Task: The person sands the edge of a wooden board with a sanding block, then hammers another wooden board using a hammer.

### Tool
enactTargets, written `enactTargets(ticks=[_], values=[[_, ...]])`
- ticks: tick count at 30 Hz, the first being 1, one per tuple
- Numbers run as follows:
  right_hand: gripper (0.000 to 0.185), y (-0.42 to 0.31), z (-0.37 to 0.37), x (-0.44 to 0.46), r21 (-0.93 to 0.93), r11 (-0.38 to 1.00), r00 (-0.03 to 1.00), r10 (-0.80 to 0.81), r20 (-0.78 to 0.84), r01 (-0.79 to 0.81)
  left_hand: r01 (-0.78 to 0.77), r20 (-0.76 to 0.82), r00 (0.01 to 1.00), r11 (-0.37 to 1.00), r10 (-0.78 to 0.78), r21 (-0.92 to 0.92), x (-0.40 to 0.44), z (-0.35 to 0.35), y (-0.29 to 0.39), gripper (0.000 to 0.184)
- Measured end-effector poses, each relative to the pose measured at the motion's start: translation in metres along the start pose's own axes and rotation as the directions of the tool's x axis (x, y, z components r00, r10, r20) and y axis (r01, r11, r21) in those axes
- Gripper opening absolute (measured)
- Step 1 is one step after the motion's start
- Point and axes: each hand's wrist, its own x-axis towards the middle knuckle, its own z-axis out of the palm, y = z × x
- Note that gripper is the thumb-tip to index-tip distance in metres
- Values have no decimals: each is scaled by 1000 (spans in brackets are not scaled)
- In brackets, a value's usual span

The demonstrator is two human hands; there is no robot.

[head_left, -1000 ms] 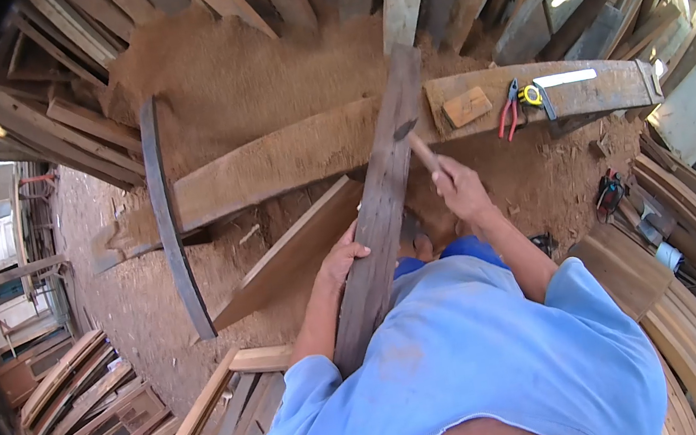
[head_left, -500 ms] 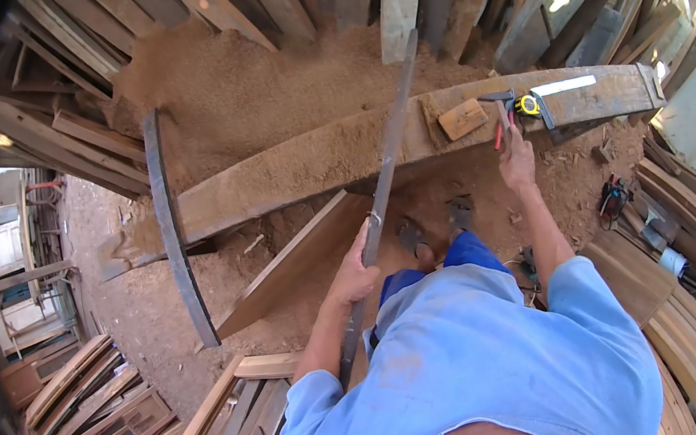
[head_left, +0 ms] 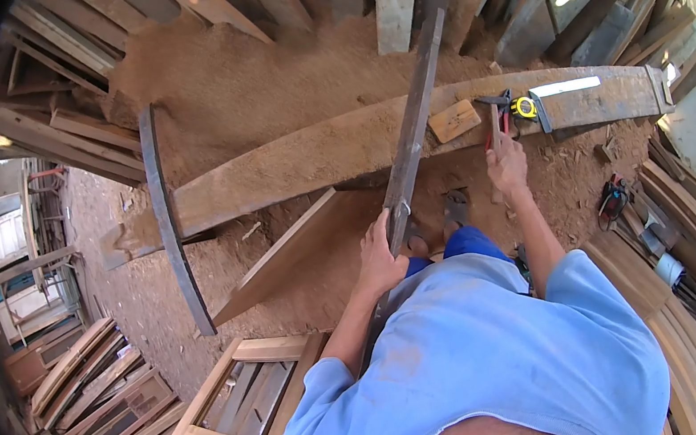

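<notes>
Two bare hands were occupied. The left hand (head_left: 382,253) was wrapped around a long plank (head_left: 416,122), thumb and fingers on opposite sides, and the right hand (head_left: 507,167) was closed around the near end of a hammer (head_left: 494,119). Dark grey-brown and rough, the plank was turned nearly edge-on, looking narrow and straight; a small shiny piece (head_left: 401,208) showed on it just beyond the left fingers. It slanted from the person's body, near, up to the far right, crossing over a long sawdust-covered beam (head_left: 268,166); whether it touched the beam could not be told. The hammer had a pale handle and a dark head, which lay over the beam's right part, beside red-handled pliers (head_left: 506,104) and a yellow tape measure (head_left: 523,108). Between plank and hammer sat a brown wooden block (head_left: 454,121). To the left, a dark curved strip (head_left: 174,225) crossed the beam, and a broad board (head_left: 300,256) slanted on its near side.
</notes>
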Motion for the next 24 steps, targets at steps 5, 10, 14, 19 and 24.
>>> enactTargets(ticks=[5,10,14,19,24], values=[[53,-48,-28,-22,741,351,731,-192,655,-572,-66,-6,998,993,66,-99,25,10,16,82],[51,-74,-33,-34,665,-76,655,-291,697,-743,15,225,967,861,116,-509,53,1,43,78],[43,-81,-35,-30,637,-361,732,-289,618,-681,57,331,918,751,220,-657,70,3,56,81],[47,-76,-21,-15,738,-533,826,120,551,-414,317,537,793,557,289,-767,91,22,52,86],[54,-29,-35,12,671,-636,861,20,509,-381,518,649,756,534,78,-668,94,35,13,95]])
